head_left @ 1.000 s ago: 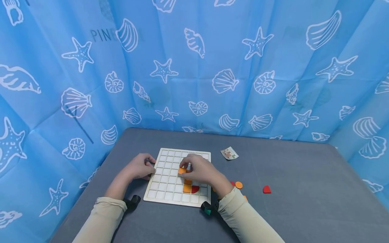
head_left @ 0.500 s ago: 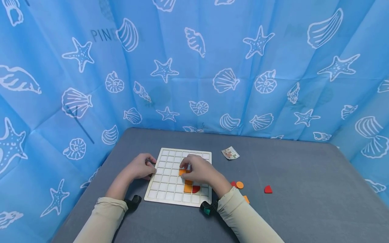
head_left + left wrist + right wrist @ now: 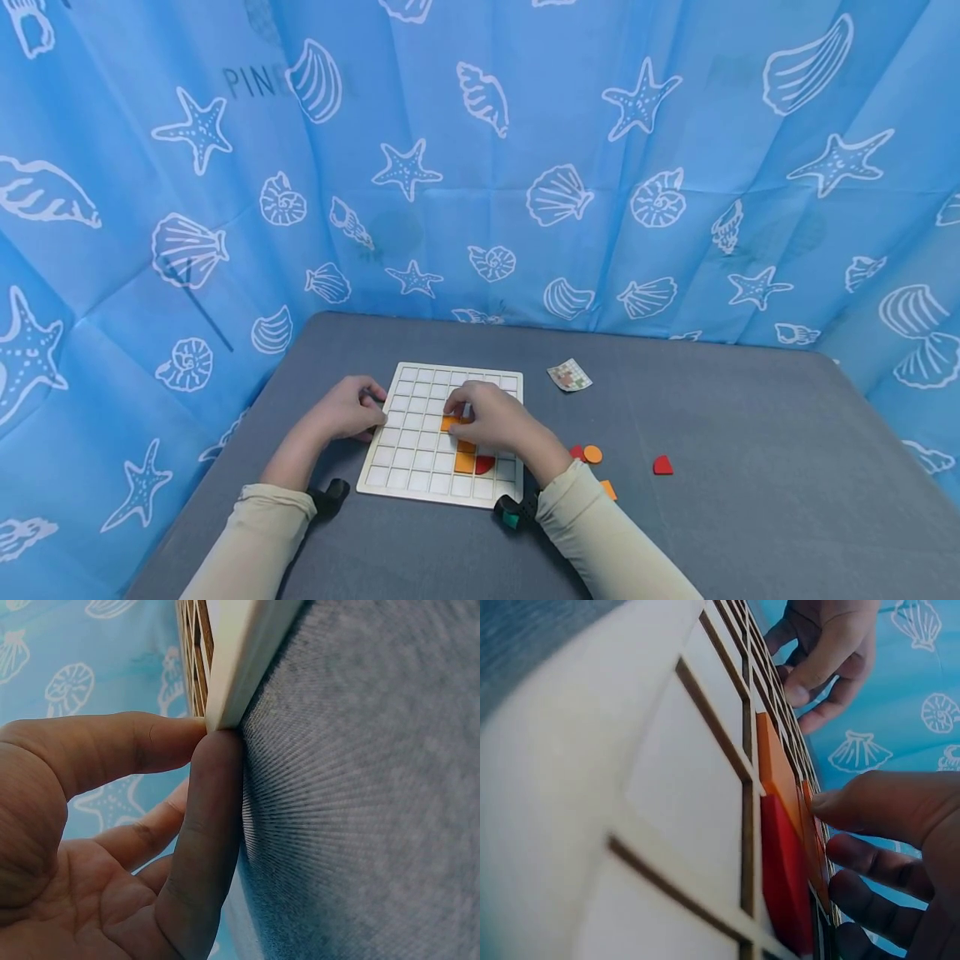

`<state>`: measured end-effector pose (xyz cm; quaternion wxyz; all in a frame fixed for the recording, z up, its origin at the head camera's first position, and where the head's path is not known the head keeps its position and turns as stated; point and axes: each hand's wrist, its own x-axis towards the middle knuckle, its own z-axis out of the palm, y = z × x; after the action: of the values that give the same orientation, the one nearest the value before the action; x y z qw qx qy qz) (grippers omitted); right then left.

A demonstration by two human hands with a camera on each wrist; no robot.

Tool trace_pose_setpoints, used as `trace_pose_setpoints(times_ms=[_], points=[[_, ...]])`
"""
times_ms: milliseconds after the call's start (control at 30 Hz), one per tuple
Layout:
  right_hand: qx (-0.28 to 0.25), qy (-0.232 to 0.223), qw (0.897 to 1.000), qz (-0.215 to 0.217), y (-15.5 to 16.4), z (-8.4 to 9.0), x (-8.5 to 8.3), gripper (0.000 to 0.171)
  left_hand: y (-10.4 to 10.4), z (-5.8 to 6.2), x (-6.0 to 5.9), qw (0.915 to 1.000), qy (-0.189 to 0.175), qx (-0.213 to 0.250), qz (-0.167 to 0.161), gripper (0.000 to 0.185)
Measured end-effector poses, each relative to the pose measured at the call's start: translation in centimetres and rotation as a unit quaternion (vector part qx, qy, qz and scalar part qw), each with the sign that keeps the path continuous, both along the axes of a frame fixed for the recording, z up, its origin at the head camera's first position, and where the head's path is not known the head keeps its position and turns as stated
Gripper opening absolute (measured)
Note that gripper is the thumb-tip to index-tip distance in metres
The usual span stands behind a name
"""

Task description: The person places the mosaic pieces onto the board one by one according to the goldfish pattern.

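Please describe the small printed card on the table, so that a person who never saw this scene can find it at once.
On the grey table, look at the white grid board under the hands, then just past the board's far right corner. There lies the small card, flat and alone. Unlike the plain orange and red pieces nearer the right sleeve, it is pale with a checkered print.

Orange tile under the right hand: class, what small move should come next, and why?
Probably press the orange tile flat into its grid cell. The right hand has its fingertips on it over the white grid board, whether it sits flush cannot be told, and the left hand braces the board's left edge.
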<state>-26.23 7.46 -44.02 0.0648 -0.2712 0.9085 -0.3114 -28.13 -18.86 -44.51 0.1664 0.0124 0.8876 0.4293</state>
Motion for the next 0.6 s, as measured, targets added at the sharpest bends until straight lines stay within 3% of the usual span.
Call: trace_pose_setpoints(times_ms=[233,400,600], points=[[-0.053,0.002,0.998,-0.023,2.0,1.8,-0.3,0.018,0.2,0.1,0.0,1.0000,-0.002,-0.004,0.003,0.035],[-0.099,0.035,0.992,-0.063,4.7,4.0,-0.2,0.017,0.2,0.2,0.0,1.0000,-0.002,-0.006,0.001,0.035],[-0.092,0.052,0.991,-0.083,7.1,5.5,0.5,0.016,0.1,0.2,0.0,1.0000,-0.002,-0.007,0.000,0.035]])
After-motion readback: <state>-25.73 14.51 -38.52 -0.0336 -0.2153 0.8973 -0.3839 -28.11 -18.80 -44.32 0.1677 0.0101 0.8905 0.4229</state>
